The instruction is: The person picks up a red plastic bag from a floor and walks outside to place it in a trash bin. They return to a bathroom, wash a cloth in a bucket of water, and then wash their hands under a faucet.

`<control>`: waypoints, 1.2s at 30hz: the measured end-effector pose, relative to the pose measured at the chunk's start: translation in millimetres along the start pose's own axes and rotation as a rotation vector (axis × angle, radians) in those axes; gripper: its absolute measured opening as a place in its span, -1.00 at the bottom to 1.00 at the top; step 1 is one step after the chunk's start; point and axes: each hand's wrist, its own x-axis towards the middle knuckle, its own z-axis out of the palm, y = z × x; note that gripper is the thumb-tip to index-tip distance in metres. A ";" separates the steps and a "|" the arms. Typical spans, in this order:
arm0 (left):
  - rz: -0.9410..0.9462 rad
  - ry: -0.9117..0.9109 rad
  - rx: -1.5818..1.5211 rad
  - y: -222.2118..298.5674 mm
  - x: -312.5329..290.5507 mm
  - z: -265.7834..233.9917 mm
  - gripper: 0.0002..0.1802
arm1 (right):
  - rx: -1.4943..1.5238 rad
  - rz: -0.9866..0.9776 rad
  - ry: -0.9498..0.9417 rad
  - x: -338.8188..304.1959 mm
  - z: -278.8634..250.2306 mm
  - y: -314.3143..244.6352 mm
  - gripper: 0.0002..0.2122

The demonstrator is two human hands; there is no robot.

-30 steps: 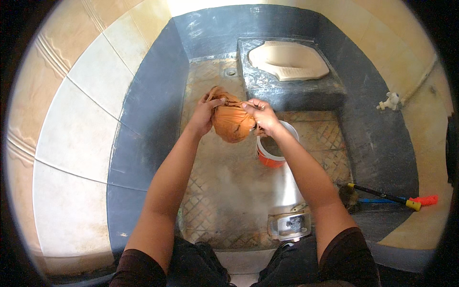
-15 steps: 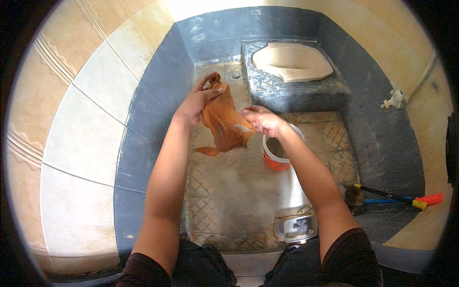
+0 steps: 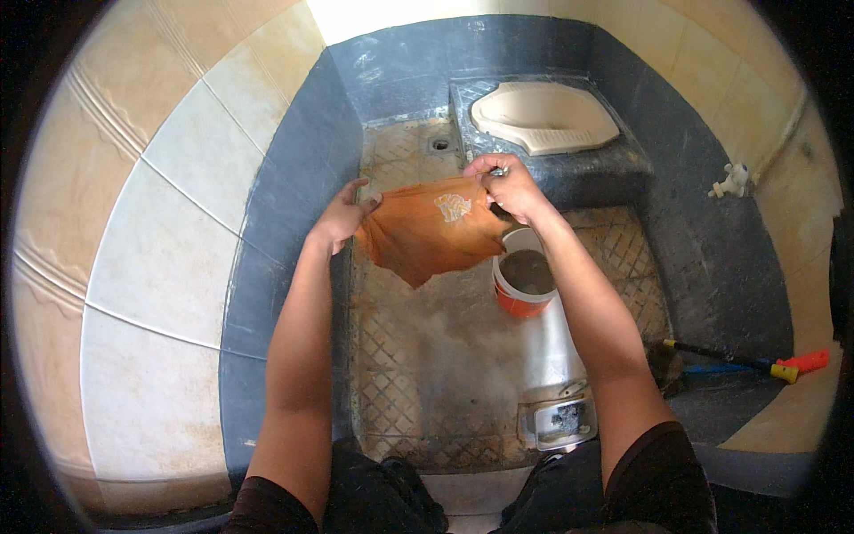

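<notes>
An orange cloth (image 3: 422,233) with a pale printed patch hangs spread between both hands above the tiled floor. At its left corner my left hand (image 3: 342,216) is closed, thumb and fingers pinching the edge. My right hand (image 3: 509,189) grips the upper right corner, close to a dark spot or hole in the fabric. Just below the right hand stands a white and orange bucket (image 3: 523,301) with murky grey liquid in it. The cloth's lower edge hangs loose beside the bucket's rim.
A cream squat toilet (image 3: 544,118) is set in a raised dark platform ahead, beside a floor drain (image 3: 439,144). A tap (image 3: 733,181) juts from the right wall. Long-handled brushes (image 3: 725,359) lie at right. A metal container (image 3: 562,422) sits near my feet.
The orange cloth has gone from bunched and hanging to stretched wide, its printed patch now showing. My left hand has moved down and my right hand up and to the right.
</notes>
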 end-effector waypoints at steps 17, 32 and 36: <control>0.348 -0.189 0.694 44.2 -10.7 -8.9 -0.73 | -0.953 -0.112 -0.136 -7.1 -25.3 -15.0 -0.64; 0.216 0.280 -0.697 79.4 -17.4 61.4 -0.47 | 0.300 -0.083 0.445 -3.1 42.7 -16.5 -0.68; 0.015 0.302 -0.218 84.9 -13.1 134.9 -0.36 | -0.048 -0.046 0.567 12.5 95.9 13.9 -0.51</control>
